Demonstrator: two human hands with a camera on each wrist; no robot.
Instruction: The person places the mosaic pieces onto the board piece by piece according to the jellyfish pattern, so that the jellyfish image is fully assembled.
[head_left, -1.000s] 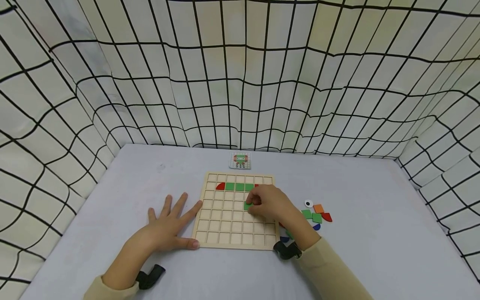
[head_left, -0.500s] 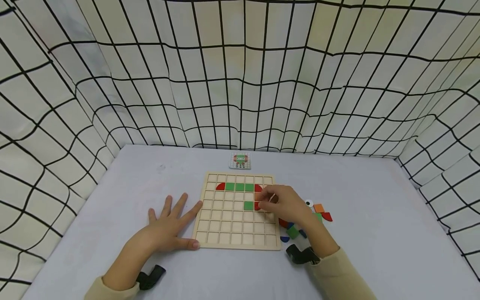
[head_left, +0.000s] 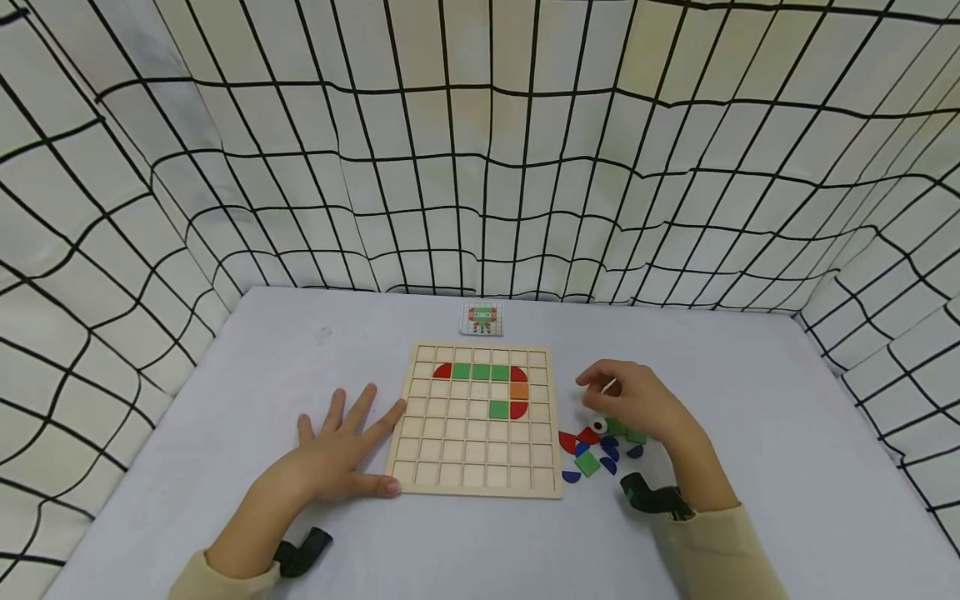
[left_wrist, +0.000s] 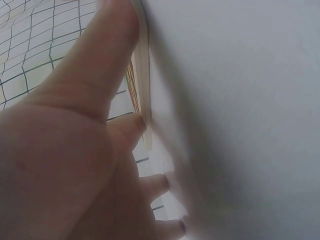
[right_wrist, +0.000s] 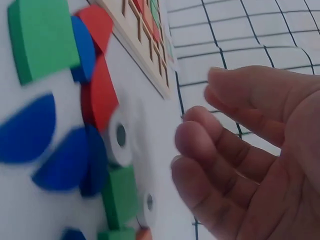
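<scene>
A wooden grid board [head_left: 480, 492] lies on the white table with coloured pieces in its upper cells: a row of green squares [head_left: 481, 372] between red quarter-rounds, then an orange square [head_left: 518, 390], a lower red quarter-round [head_left: 518, 409] and a green square beside it. My left hand [head_left: 333, 454] lies flat with fingers spread, thumb and index finger at the board's left edge. Right of the board, my right hand [head_left: 637, 400] hovers near loose pieces. Its fingers are loosely bent and hold nothing; in the right wrist view the thumb [right_wrist: 245, 90] stands apart from the fingertips.
Beside the board's right edge lie loose pieces: a green square [head_left: 587, 462], blue half-rounds [head_left: 608, 465], red pieces [head_left: 567, 442] and a white eye disc [head_left: 598, 426]. A small picture card [head_left: 482, 319] lies behind the board. Black netting [head_left: 487, 162] over white sheeting surrounds the table.
My right hand has left the board and moved right, over the loose pieces. The green square, orange square and lower red quarter-round now show fully in their cells. The left hand has stayed put.
</scene>
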